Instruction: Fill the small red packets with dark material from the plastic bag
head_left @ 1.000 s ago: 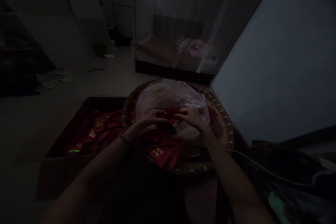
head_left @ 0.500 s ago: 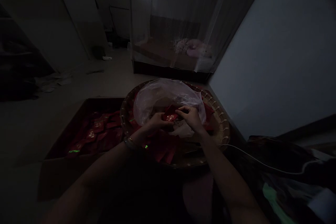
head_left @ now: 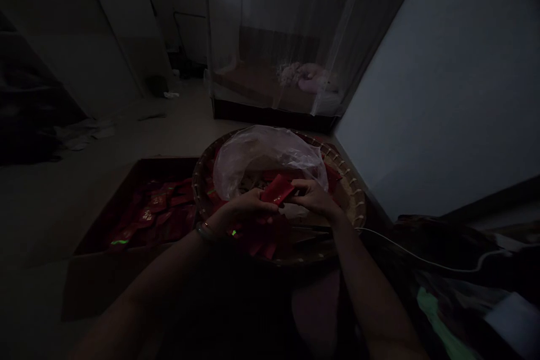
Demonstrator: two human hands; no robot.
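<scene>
Between my two hands is a small red packet [head_left: 277,189] with gold print, like a red envelope. My left hand [head_left: 248,202], with bracelets at the wrist, grips its left edge between thumb and fingers. The fingers of my right hand [head_left: 314,198] pinch its right side. Both hands are over a round woven basket [head_left: 358,185] with a laced rim. In the basket, just beyond my hands, lies an open clear plastic bag [head_left: 236,154] with small pieces inside, too dark to name. More red packets [head_left: 261,241] lie in the basket, close below my left hand.
Left of the basket stands a cardboard box [head_left: 105,270] holding many red packets [head_left: 158,202]. A white cable [head_left: 405,247] runs off the basket's right side to a dark pile with a green cloth [head_left: 439,315]. Behind is a bed under a net [head_left: 278,28]; a pale wall [head_left: 464,84] rises at right.
The packet has been raised and tilted, showing more of its plain red surface. My right hand has shifted slightly lower and changed its pinch along the packet's right side.
</scene>
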